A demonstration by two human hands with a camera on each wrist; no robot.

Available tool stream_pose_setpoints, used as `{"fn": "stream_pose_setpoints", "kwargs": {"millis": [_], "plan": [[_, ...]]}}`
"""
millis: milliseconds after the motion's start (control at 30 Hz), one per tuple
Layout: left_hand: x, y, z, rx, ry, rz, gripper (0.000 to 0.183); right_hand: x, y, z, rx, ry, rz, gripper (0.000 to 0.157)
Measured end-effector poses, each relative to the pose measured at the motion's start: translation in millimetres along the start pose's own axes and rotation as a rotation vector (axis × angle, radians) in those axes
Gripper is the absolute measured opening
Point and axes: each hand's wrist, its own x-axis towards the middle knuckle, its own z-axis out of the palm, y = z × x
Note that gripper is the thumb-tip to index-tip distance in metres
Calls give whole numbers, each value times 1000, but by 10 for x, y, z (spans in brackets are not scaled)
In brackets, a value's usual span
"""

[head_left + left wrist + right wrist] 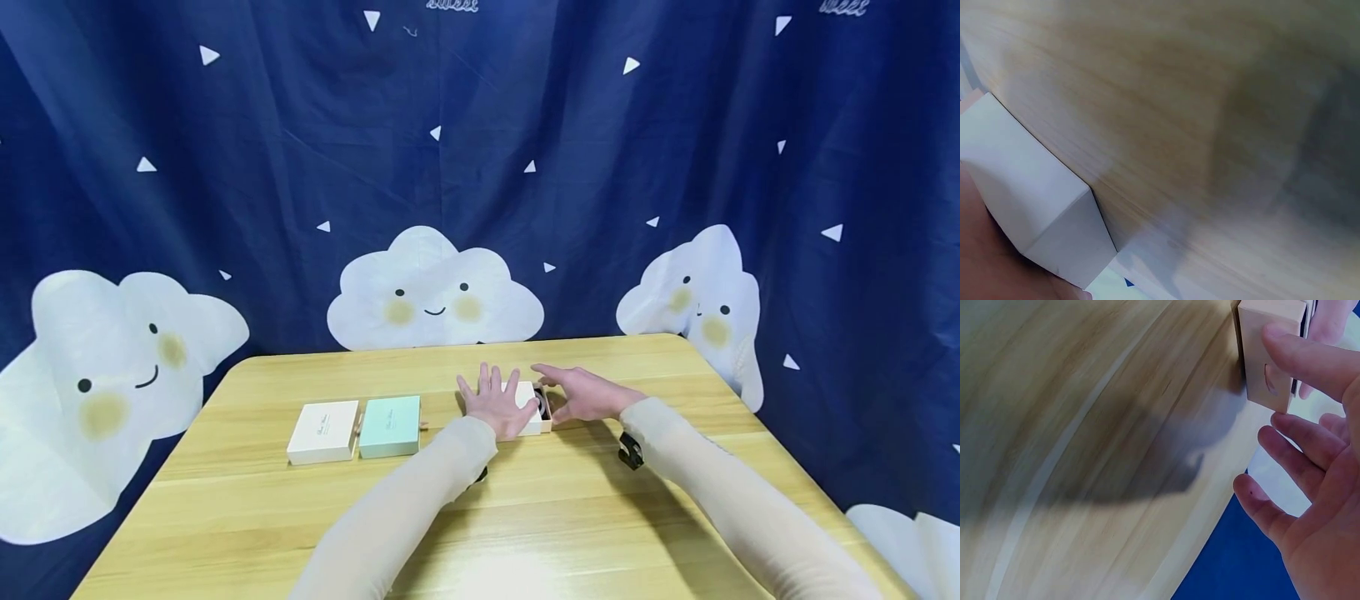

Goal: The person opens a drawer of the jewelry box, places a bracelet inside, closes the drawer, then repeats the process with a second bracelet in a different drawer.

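Observation:
A small white box (536, 423) lies on the wooden table (525, 517) near its middle. My left hand (492, 400) rests flat on top of it with the fingers spread and straight. The box's right end stands slightly open, and something dark (542, 403) shows inside. My right hand (583, 393) hovers at that end with its fingers loosely spread. In the right wrist view the thumb (1310, 359) lies across the box end (1269, 356), and the other fingers (1297, 450) are apart from it. The left wrist view shows the box's white side (1029, 187) beside my palm (985, 250).
A cream box (324, 432) and a mint green box (390, 426) lie side by side left of my hands. A dark blue curtain with white clouds (435, 292) hangs behind the table. The table's far edge runs just beyond the hands.

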Motion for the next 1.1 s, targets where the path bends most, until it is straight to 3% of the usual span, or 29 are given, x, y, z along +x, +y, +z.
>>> {"fn": "stream_pose_setpoints", "kwargs": {"millis": [233,1100], "plan": [[-45,4,-21,-22,31,13,75,39,-32,31,30,-10,3,98],[-79,-1,-39,-16,32,16,74,90,-79,111,3,38,-4,94]]}}
